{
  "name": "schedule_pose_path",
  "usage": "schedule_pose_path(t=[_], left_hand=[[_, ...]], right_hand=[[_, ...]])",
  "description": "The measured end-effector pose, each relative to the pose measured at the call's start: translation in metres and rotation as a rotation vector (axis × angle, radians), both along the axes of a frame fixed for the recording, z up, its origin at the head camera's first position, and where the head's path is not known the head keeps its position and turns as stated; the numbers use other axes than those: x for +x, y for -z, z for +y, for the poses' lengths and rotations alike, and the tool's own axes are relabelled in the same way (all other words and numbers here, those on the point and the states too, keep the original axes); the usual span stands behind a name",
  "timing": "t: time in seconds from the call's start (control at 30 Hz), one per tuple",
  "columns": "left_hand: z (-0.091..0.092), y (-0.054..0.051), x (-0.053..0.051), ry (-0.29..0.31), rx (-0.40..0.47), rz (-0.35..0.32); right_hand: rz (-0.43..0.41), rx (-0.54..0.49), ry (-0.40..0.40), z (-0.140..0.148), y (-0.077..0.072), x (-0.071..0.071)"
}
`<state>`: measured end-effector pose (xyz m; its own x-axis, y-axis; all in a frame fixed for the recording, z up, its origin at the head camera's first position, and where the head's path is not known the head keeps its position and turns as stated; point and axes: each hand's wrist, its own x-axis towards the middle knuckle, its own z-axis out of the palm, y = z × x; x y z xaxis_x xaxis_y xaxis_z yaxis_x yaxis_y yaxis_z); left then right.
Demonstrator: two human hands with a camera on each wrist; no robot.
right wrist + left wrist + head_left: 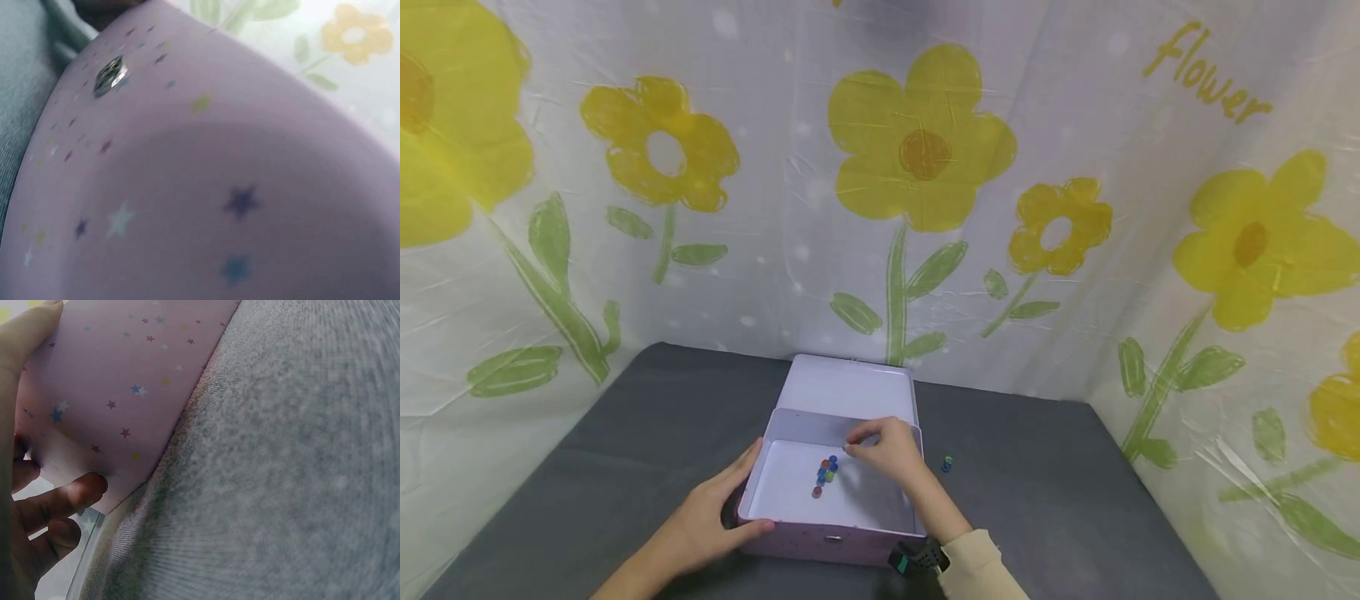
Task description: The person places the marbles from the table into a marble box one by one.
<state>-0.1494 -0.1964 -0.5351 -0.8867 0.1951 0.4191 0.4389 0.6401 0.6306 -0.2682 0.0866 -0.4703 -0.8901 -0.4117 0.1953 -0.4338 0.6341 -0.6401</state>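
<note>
A pink tin box (831, 542) printed with small stars stands with its lid (850, 387) folded back. On its white inside floor lies a cluster of small marbles (829, 475), blue, red and green. My left hand (703, 512) grips the box's near left corner, thumb on the front wall and fingers along the left side. Over the far part of the box, my right hand (887, 450) pinches a small pale marble (846, 447) between thumb and fingertips, mostly hidden. In the right wrist view only the starred box wall (187, 187) and its metal clasp (110, 76) show.
On the dark grey cloth-covered table (1022, 500), two more marbles (947, 463), green and blue, lie to the right of the box. A white curtain (775, 250) with yellow flowers hangs behind and along both sides.
</note>
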Motion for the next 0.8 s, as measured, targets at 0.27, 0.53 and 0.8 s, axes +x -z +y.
schedule_pose_path(t=[0.27,0.53,0.8], left_hand=[[-0.001,0.002,-0.001,-0.006,0.007,-0.028],[-0.001,0.001,-0.002,-0.005,-0.002,0.0],[0.0,0.0,0.001,-0.002,-0.007,0.002]], right_hand=[[-0.045,0.157,-0.01,0.0,0.003,0.003],[-0.069,0.21,0.003,-0.002,-0.002,0.011],[-0.055,0.253,0.022,-0.004,-0.001,0.015]])
